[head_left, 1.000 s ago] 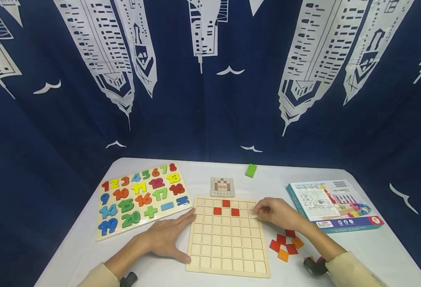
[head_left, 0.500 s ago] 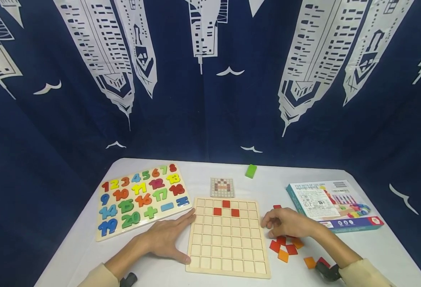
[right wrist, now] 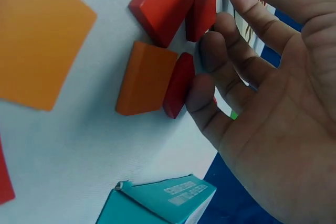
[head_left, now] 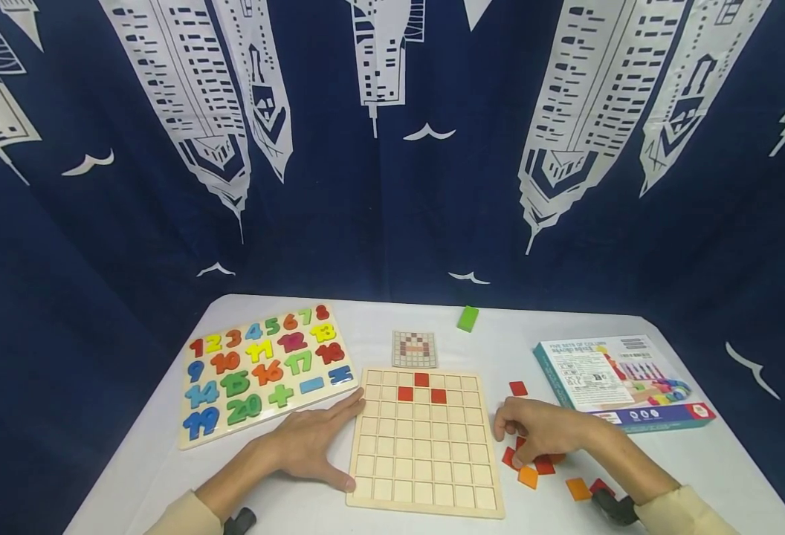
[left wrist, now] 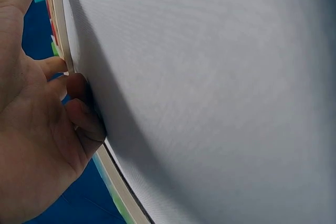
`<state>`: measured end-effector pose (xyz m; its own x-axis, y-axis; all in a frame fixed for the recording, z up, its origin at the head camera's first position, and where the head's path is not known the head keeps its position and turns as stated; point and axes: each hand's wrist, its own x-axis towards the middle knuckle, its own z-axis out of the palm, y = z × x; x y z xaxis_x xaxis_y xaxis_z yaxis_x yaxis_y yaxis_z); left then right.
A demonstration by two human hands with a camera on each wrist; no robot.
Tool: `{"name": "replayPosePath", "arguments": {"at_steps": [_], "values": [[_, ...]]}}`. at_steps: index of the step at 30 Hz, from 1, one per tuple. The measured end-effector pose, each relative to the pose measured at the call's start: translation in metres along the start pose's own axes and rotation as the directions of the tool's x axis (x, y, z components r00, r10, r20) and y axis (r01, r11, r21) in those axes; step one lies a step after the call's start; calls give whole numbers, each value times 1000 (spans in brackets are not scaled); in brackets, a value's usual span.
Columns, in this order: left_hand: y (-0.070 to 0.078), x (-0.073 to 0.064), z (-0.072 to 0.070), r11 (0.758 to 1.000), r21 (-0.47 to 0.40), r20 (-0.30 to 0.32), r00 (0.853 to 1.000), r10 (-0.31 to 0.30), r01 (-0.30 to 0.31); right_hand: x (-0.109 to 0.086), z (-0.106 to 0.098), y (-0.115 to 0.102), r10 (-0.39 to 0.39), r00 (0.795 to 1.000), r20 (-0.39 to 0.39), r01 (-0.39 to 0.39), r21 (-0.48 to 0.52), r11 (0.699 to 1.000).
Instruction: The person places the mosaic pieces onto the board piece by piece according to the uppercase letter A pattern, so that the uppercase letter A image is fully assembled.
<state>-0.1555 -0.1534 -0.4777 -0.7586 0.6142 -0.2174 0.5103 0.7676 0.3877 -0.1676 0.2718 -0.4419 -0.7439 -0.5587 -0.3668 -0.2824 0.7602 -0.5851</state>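
Observation:
My left hand (head_left: 308, 443) rests along the left edge of a wooden grid board (head_left: 426, 450), thumb at its near corner and fingers on its side. Three red square tiles (head_left: 421, 380) sit in cells near the board's far edge. To the right of the board, my right hand (head_left: 548, 429) is low over a cluster of red and orange tiles, thumb and index finger apart above them. In the right wrist view its bent fingers are right beside a red tile (right wrist: 179, 85) and an orange tile (right wrist: 147, 80). A lone red tile (head_left: 517, 388) lies beyond that hand.
A small pattern card (head_left: 415, 349) lies just beyond the board. A number puzzle (head_left: 265, 364) stands left, and a boxed toy set (head_left: 623, 383) right. A green block (head_left: 468, 319) is near the back edge. An orange tile (head_left: 577, 489) lies by the right wrist.
My right hand has moved from the board's far right edge towards me, down over the tile cluster. A red tile now shows on the table where it was. The left hand stays put.

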Motion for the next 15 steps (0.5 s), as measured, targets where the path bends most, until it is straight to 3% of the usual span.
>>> {"name": "replayPosePath", "arguments": {"at_steps": [15], "values": [[1,0,-1,1000,1,3,1000,-4,4,2,2,-6,37,999,-17,-38,-65,997]]}}
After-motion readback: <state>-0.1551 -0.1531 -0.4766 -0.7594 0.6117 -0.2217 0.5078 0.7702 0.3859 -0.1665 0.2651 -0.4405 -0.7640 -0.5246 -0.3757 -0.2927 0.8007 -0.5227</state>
